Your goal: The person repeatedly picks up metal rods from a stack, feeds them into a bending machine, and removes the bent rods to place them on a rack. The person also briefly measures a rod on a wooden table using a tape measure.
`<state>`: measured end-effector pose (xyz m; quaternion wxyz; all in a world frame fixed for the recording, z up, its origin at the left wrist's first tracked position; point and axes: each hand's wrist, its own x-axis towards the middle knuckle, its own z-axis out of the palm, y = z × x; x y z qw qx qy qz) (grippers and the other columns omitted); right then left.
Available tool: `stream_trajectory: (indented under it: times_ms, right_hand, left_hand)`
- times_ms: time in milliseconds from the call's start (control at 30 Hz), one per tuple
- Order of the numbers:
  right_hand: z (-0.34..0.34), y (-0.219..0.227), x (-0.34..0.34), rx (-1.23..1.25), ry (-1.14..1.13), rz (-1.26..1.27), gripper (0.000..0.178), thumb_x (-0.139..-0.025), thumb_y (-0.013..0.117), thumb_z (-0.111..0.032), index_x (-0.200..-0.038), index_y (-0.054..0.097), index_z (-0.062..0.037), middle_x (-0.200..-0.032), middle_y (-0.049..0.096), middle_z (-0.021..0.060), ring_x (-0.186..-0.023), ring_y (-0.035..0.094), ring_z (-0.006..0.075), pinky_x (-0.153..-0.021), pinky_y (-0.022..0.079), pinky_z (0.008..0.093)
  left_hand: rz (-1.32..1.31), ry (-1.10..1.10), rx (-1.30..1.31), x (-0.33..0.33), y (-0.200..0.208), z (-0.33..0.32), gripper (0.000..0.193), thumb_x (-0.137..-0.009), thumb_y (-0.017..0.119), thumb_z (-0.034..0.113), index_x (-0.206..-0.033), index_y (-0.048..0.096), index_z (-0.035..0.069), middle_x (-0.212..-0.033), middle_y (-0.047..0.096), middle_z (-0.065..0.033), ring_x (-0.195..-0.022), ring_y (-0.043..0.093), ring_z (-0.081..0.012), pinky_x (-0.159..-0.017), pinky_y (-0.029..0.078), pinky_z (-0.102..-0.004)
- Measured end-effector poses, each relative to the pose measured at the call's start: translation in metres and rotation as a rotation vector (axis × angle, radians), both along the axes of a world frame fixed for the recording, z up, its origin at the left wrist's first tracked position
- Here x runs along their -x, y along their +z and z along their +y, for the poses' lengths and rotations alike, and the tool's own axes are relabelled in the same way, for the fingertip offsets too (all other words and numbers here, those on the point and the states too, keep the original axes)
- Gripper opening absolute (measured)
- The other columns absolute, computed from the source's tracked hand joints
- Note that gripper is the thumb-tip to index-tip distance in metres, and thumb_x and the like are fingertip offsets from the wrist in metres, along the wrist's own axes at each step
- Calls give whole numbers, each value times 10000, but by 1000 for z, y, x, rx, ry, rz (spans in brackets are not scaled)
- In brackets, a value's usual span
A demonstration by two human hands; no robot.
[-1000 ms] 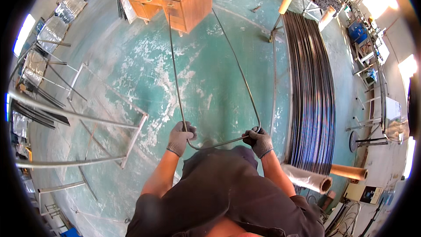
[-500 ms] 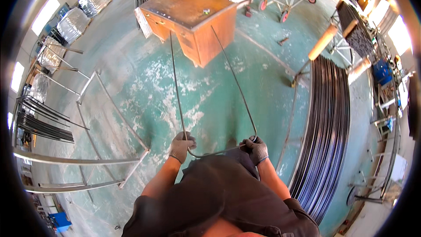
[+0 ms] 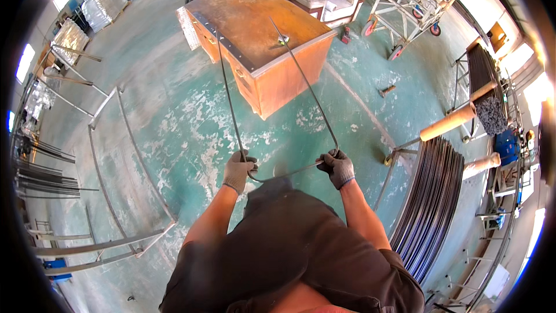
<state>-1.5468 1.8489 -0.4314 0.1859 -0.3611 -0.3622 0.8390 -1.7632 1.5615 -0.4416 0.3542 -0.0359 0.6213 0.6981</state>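
Both my hands wear grey knitted gloves and hold a dark metal rod bent into a U (image 3: 231,104). My left hand (image 3: 239,171) is closed round the rod by its left bend, near my body. At the right bend, my right hand (image 3: 337,168) has its fingers wrapped round the metal. The short crosspiece runs between my hands in front of my waist. Two long legs point away from me, and their far ends appear over the top of a brown wooden desk (image 3: 272,23). Whether they touch the desk I cannot tell.
On the right a rack with wooden rollers (image 3: 449,122) carries a bundle of long dark rods (image 3: 425,203). A grey metal frame (image 3: 156,235) stands at the left, near more bent rods (image 3: 49,182). A wheeled trolley (image 3: 399,17) is beyond the desk.
The view has shifted, bringing the desk nearer. The rod's far ends, formerly against the desk's front, now appear over its top. Both hands keep their hold and sit slightly higher in view.
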Motion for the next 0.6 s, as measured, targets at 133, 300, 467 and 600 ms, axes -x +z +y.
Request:
stream_trajectory:
  times_ms: [133, 300, 467, 600]
  right_hand:
    - [81, -3, 95, 13, 8, -102, 68, -1003, 646, 17, -1030, 598, -22, -977, 720, 155, -922, 759, 352, -781, 677, 465]
    - [172, -16, 203, 22, 45, -109, 88, -994, 651, 31, -1052, 601, -14, -969, 719, 164, -914, 760, 354, -783, 680, 478]
    - [262, -40, 316, -54, 120, -220, 190, -977, 684, 17, -1144, 597, 32, -967, 718, 169, -842, 761, 324, -740, 684, 455]
    - [326, -64, 407, -244, 252, -348, 308, -964, 720, -15, -1227, 583, 68, -966, 719, 164, -768, 754, 291, -680, 683, 415]
  left_hand:
    - [-38, 53, -6, 84, -9, 81, 624, -824, 593, -153, -1433, 491, -63, -1033, 684, -181, -781, 702, -268, -642, 603, -385]
    - [-82, 74, 109, 186, -22, 162, 517, -834, 592, -154, -1340, 584, -52, -1025, 684, -162, -782, 700, -264, -644, 610, -383]
    - [-16, 164, 186, 262, -36, 234, 532, -817, 630, -149, -1340, 618, -54, -1063, 701, -138, -819, 711, -251, -707, 618, -373]
    - [119, 189, 351, 312, -53, 286, 527, -813, 664, -117, -1335, 631, -54, -1087, 722, -123, -864, 716, -245, -749, 600, -355]
